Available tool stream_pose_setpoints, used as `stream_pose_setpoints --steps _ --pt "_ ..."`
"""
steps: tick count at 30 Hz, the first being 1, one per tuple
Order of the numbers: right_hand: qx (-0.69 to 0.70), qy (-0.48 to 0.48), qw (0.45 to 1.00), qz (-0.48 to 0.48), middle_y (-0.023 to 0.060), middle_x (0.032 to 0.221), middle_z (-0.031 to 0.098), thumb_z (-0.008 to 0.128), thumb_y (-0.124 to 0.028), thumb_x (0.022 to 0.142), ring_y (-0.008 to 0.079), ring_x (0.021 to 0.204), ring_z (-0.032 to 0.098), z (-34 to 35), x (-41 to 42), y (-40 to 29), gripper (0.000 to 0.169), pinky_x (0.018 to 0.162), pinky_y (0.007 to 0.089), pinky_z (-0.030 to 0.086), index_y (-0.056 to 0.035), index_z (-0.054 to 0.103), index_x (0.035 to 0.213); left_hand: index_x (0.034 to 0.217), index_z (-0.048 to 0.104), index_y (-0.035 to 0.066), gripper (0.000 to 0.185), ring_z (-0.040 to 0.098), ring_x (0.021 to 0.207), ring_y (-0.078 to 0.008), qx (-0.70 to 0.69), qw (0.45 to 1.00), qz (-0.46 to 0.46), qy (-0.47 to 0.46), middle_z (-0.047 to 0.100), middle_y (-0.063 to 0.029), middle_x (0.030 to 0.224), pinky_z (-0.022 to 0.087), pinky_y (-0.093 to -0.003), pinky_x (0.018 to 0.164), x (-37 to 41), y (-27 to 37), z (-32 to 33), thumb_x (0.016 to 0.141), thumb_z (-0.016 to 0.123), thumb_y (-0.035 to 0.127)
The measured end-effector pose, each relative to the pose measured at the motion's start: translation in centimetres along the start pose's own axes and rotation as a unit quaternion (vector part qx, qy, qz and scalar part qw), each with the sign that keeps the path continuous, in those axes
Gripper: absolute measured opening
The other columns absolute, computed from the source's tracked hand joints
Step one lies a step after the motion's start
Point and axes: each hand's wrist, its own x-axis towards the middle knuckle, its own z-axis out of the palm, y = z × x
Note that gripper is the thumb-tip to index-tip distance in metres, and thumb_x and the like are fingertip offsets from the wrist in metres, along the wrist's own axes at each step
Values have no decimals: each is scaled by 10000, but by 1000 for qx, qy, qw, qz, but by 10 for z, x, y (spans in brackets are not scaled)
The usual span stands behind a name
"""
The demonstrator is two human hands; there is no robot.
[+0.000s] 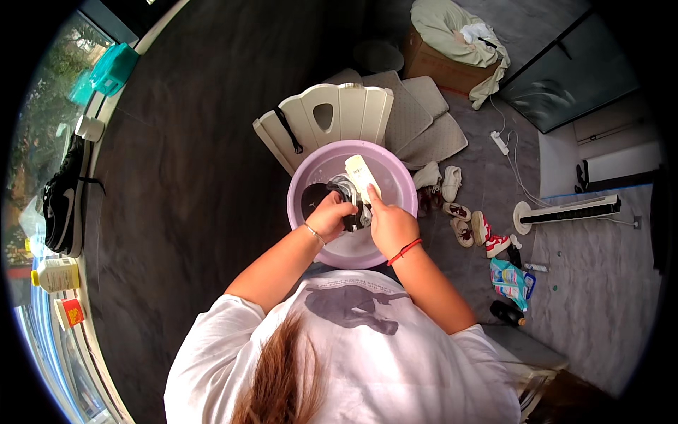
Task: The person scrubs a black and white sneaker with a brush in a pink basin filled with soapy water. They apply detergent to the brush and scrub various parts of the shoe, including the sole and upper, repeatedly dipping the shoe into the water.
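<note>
Over a pink plastic basin [407, 212] holding water, my left hand [329, 216] grips a black shoe [316, 197] with grey-white laces or trim near its opening. Part of the shoe is hidden by my fingers. My right hand [394, 225] holds a pale yellow oblong object [362, 172] with a printed label, the index finger lying along it. Its lower end is against or just above the shoe; I cannot tell which. Behind the basin rises the back of a white slatted chair [349, 114], with a black shoelace [288, 131] hung over it.
Several shoes [463, 232] lie on the floor to the right, near a detergent bag [508, 278] and a dark bottle [507, 312]. A tower fan [569, 212] lies behind them, with a power strip [499, 143] farther off. A black sneaker [64, 199] stands on the left windowsill.
</note>
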Motion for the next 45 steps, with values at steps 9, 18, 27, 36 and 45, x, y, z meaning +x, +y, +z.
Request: stream_pose_setpoints --steps 9,18,27,36,45 --pt "35 -55 998 -24 176 646 637 553 -188 934 364 565 643 -29 -52 8 523 541 498 511 -175 488 1453 1171 541 -1 423 658 1016 -201 31 998 59 4 655 -76 1099 514 -352 940 3 -5 -8 762 636 -59" --pt "123 -27 992 2 246 707 627 556 -155 937 425 664 634 -19 -24 17 501 619 513 502 -141 505 1435 1143 493 -5 436 627 987 -135 227 972 56 -3 626 -58 1079 525 -294 858 -10 0 0 757 689 -44" --pt "132 -22 991 -5 239 700 637 534 -151 931 429 654 637 -15 -9 27 508 622 527 508 -144 501 1438 1157 510 16 445 578 943 -90 290 953 50 -67 585 -5 1031 490 -256 833 -20 4 17 756 697 -34" --pt "180 -48 980 -64 248 681 621 543 -130 927 427 618 632 -26 -37 29 528 593 518 504 -136 484 1451 1213 473 -31 458 613 996 -115 210 974 82 -24 609 -49 1105 514 -278 858 -11 -1 3 785 633 -58" --pt "213 -101 967 -97 257 766 641 540 -135 937 432 711 645 -36 -13 48 504 666 509 510 -152 501 1439 1218 508 -23 474 575 916 -90 348 928 130 4 605 -34 1046 503 -269 801 -16 -18 4 761 631 -10"
